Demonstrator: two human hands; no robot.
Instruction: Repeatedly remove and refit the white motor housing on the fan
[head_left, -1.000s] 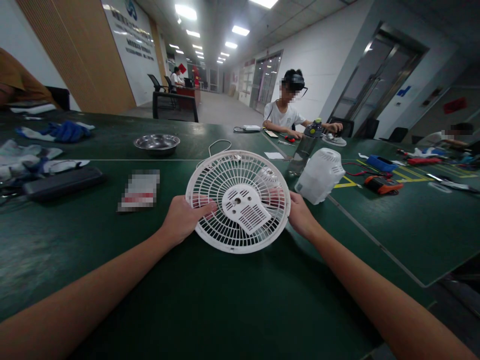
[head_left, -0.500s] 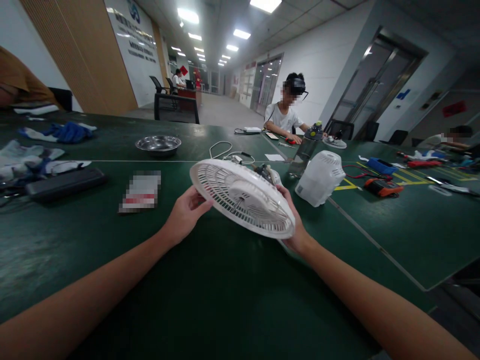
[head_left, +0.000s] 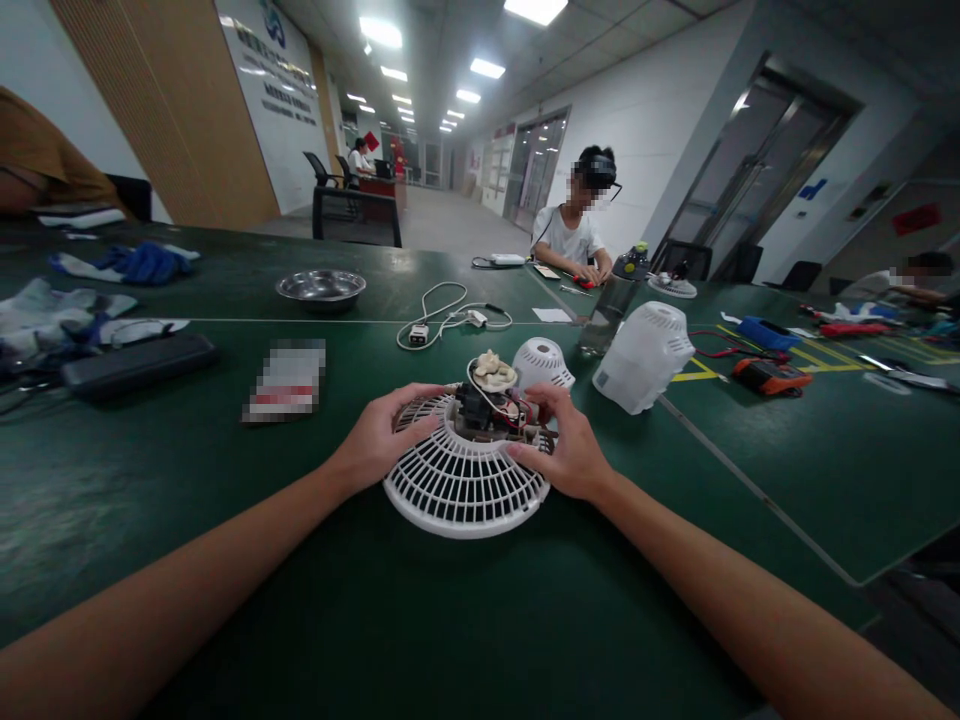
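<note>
A round white fan grille [head_left: 469, 490] lies on the green table before me, its back side up. The fan motor [head_left: 480, 410] with red and black wires and a bundled cream cord [head_left: 491, 371] sits at its middle. My left hand [head_left: 390, 435] grips the grille's left edge, thumb across the slats. On the opposite side my right hand [head_left: 566, 445] is closed on the grille beside the motor, its thumb over the slats. Just behind the right hand stands a white vented fan housing [head_left: 543, 362], partly hidden by it.
Farther off lie a white USB cable [head_left: 450, 318] and a steel bowl [head_left: 321, 288]. To the right stand a translucent white container [head_left: 645, 358], a bottle [head_left: 619, 295] and an orange multimeter [head_left: 771, 376]. Gloves [head_left: 60, 310] and a black case [head_left: 139, 365] lie left. A co-worker [head_left: 574, 235] sits across.
The grille has turned over, from its front facing me in the air to lying back side up on the table. Both hands came down with it, uncovering the motor, housing and cable.
</note>
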